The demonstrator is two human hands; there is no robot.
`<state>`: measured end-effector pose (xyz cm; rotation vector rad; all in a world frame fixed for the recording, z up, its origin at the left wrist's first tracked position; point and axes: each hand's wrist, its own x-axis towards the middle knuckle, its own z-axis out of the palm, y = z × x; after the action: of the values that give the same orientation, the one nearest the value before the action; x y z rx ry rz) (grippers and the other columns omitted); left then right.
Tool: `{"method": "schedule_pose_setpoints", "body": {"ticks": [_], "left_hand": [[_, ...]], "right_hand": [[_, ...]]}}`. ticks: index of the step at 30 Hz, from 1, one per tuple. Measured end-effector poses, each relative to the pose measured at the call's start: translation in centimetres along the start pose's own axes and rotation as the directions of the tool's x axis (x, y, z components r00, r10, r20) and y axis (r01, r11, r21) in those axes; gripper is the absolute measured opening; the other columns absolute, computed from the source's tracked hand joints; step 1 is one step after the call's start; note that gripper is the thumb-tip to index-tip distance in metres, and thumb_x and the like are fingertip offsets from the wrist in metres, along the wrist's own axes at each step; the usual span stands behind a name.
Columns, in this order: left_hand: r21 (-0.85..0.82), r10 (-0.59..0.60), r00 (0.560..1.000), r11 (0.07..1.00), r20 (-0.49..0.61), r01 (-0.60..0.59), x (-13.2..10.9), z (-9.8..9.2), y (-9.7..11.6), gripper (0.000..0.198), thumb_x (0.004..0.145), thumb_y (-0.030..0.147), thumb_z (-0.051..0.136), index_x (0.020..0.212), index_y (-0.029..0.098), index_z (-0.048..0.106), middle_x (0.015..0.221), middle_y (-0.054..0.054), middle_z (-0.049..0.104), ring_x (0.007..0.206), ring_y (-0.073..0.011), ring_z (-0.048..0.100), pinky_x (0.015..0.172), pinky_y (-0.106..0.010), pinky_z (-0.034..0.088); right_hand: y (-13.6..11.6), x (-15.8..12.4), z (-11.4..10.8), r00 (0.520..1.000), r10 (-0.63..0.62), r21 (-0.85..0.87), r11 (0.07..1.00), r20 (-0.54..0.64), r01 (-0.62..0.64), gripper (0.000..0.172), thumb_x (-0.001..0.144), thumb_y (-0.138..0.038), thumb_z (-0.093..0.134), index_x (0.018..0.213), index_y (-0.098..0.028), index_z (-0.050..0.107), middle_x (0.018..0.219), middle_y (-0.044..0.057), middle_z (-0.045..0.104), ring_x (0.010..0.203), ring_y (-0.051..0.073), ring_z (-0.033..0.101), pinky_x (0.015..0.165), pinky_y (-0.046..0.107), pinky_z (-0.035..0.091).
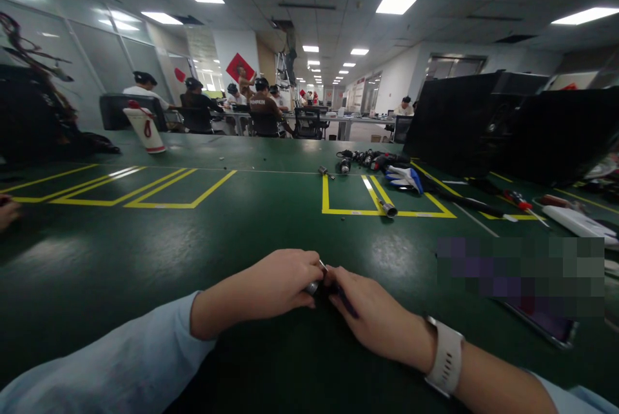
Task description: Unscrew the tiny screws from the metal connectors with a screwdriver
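Currently | left hand [283,282] holds metal part [312,287] | right hand [374,311], dark item [347,304]

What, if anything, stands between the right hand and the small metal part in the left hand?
No separate obstacle is visible. The right hand, holding a slim dark item, is close beside the metal part in the left hand; any contact is hidden.

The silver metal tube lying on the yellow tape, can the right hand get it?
Probably yes: nothing seems to stand between the right hand and the silver metal tube on the green table. But that hand looks busy with a small dark item, so it might have to let go first.
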<state>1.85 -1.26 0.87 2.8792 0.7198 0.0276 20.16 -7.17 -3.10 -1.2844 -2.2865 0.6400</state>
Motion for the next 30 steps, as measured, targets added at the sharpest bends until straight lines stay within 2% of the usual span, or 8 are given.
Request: {"method": "schedule_pose_setpoints", "body": {"ticks": [7,10,13,15,20,22,25,30], "left_hand": [[0.074,0.011,1.0,0.997,0.018,-0.012,0.0,-0.5,0.3,0.025,0.069,0.019,0.07,0.093,0.021,0.063,0.094,-0.003,0.061,0.087,-0.0206,0.059,0.074,-0.029,0.043],[0.087,0.004,1.0,0.996,0.015,-0.005,-0.1,-0.3,0.0,0.022,0.071,0.022,0.069,0.092,0.021,0.063,0.091,-0.003,0.06,0.082,-0.0191,0.059,0.069,-0.027,0.042],[0.067,0.006,1.0,0.998,0.022,-0.007,0.0,-0.2,-0.3,0.019,0.071,0.024,0.068,0.09,0.021,0.064,0.086,-0.002,0.061,0.078,-0.0185,0.059,0.066,-0.027,0.041],[0.022,0.009,0.999,1.0,0.032,-0.01,0.0,-0.1,-0.6,0.018,0.071,0.023,0.068,0.089,0.021,0.064,0.086,-0.002,0.061,0.078,-0.0183,0.06,0.066,-0.026,0.042],[-0.172,-0.105,0.992,0.981,-0.065,0.093,0.1,0.1,-2.0,0.03,0.072,0.033,0.066,0.098,0.019,0.063,0.09,-0.003,0.063,0.082,-0.0179,0.06,0.07,-0.026,0.043],[-0.276,-0.206,0.975,0.945,-0.087,0.175,0.3,0.1,-2.8,0.036,0.072,0.039,0.065,0.1,0.017,0.063,0.091,-0.004,0.065,0.082,-0.0182,0.06,0.071,-0.028,0.044],[-0.442,-0.339,0.941,0.846,-0.015,0.298,0.5,0.0,-3.8,0.041,0.069,0.04,0.066,0.1,0.014,0.064,0.092,-0.005,0.067,0.082,-0.0184,0.061,0.071,-0.029,0.046],[-0.599,-0.339,0.941,0.749,0.021,0.283,0.6,0.1,-4.4,0.041,0.065,0.025,0.07,0.103,0.014,0.062,0.098,-0.005,0.067,0.089,-0.0189,0.061,0.079,-0.031,0.046]], "right_hand": [[0.1,0.2,-0.6,0.997,0.058,0.108,0.993,-0.044,-0.053,0.02,0.085,-0.017,0.046,0.104,-0.021,0.053,0.099,0.005,0.064,0.088,0.018,0.06,0.076,0.031,0.047],[0.3,0.2,-1.1,0.982,0.053,0.139,0.99,-0.183,-0.028,0.024,0.086,-0.022,0.048,0.108,-0.023,0.057,0.103,0.004,0.065,0.093,0.017,0.06,0.081,0.031,0.046],[0.4,0.2,-1.9,0.932,0.082,0.185,0.983,-0.353,-0.016,0.019,0.085,-0.032,0.05,0.089,-0.021,0.065,0.085,0.004,0.069,0.078,0.017,0.062,0.071,0.029,0.047],[0.4,0.3,-2.5,0.906,0.165,0.274,0.96,-0.389,-0.058,0.028,0.084,-0.038,0.049,0.071,-0.019,0.065,0.067,0.003,0.065,0.062,0.015,0.059,0.059,0.027,0.046],[0.9,0.5,-2.9,0.868,0.387,0.466,0.858,-0.31,-0.216,0.038,0.084,-0.043,0.046,0.062,-0.016,0.061,0.048,0.0,0.054,0.046,0.012,0.05,0.046,0.023,0.037],[1.2,0.6,-2.8,0.87,0.406,0.482,0.843,-0.279,-0.239,0.038,0.084,-0.043,0.045,0.062,-0.016,0.061,0.048,-0.001,0.053,0.045,0.011,0.048,0.046,0.023,0.036],[1.3,0.7,-2.6,0.881,0.396,0.476,0.846,-0.259,-0.241,0.038,0.084,-0.043,0.045,0.063,-0.015,0.061,0.049,-0.001,0.053,0.046,0.011,0.048,0.047,0.022,0.036],[1.2,0.8,-2.7,0.885,0.401,0.474,0.843,-0.236,-0.256,0.038,0.084,-0.042,0.045,0.063,-0.015,0.061,0.049,-0.001,0.053,0.047,0.01,0.048,0.048,0.022,0.037]]}}
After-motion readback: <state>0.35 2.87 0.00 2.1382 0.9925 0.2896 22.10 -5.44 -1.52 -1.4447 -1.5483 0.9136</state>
